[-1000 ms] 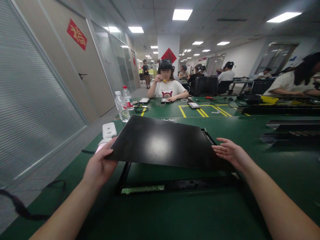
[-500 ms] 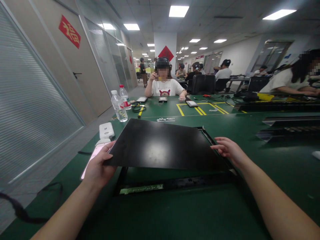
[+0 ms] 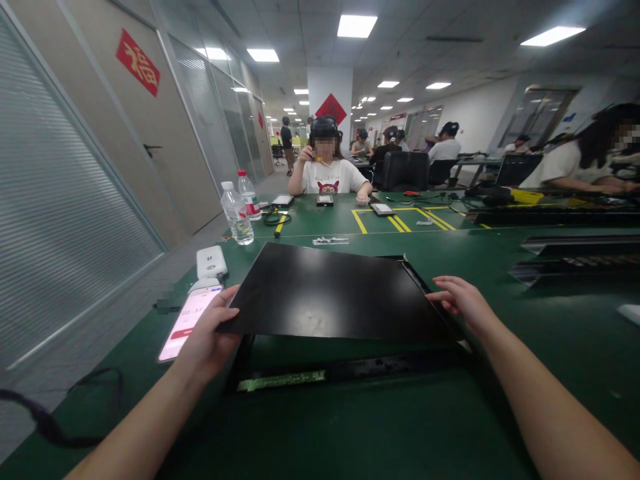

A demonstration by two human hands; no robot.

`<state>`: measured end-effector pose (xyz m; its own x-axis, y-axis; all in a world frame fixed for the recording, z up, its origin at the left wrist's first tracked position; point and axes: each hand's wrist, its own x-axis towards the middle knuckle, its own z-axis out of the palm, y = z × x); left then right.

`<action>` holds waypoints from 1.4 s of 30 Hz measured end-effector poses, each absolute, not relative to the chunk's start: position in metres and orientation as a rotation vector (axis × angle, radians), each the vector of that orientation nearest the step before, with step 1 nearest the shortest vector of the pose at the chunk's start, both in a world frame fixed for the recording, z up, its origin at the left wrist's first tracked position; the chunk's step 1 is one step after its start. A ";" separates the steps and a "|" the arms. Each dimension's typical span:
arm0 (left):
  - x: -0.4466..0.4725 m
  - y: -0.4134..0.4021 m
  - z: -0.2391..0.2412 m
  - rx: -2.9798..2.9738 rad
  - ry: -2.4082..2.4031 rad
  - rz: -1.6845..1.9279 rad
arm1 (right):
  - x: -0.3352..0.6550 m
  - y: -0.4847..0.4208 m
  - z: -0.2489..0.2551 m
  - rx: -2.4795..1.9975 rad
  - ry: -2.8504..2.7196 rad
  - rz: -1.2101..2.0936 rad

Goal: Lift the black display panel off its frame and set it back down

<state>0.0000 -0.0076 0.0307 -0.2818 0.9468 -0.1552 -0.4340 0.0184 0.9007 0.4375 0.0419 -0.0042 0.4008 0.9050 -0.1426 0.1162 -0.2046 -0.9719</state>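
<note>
A flat black panel (image 3: 325,293) with a glossy sheen lies tilted over a black rectangular frame (image 3: 380,367). My left hand (image 3: 213,337) pinches the panel's left edge, thumb on top, and holds that side raised above the frame. My right hand (image 3: 463,303) is at the panel's right edge with its fingers stretched out, the fingertips at the frame's right side. A green circuit strip (image 3: 283,380) sits on the frame's near side. Most of the frame's far and left sides are hidden under the panel.
On the green table (image 3: 325,440), a lit phone (image 3: 187,320) and a white device (image 3: 211,262) lie left of my hand. Two bottles (image 3: 237,217) stand behind them. Black metal rails (image 3: 575,267) lie at the right. Across the table sits a person (image 3: 327,167) near several small boxy parts.
The panel's left side has shifted slightly right with my left hand, uncovering more of the phone screen. My right hand stays almost in place.
</note>
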 end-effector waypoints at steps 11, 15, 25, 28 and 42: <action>-0.002 -0.005 0.016 0.642 1.120 1.479 | 0.442 0.042 -0.009 -1.688 -1.041 0.836; -0.001 -0.005 0.014 0.639 1.127 1.468 | 0.445 0.044 -0.012 -1.739 -1.094 0.793; 0.001 -0.002 0.005 0.607 1.147 1.471 | 0.450 0.046 -0.015 -1.895 -1.303 0.585; 0.002 -0.003 0.009 0.545 1.183 1.446 | 0.454 0.048 -0.019 -1.917 -1.347 0.567; 0.000 0.002 0.005 0.537 1.226 1.403 | 0.451 0.045 -0.017 -2.028 -1.447 0.473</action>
<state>-0.0002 0.0019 0.0050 -0.2555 0.9131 -0.3177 -0.4370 0.1841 0.8804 0.4511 0.0449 -0.0167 0.3432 0.9378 0.0531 0.7253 -0.2287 -0.6494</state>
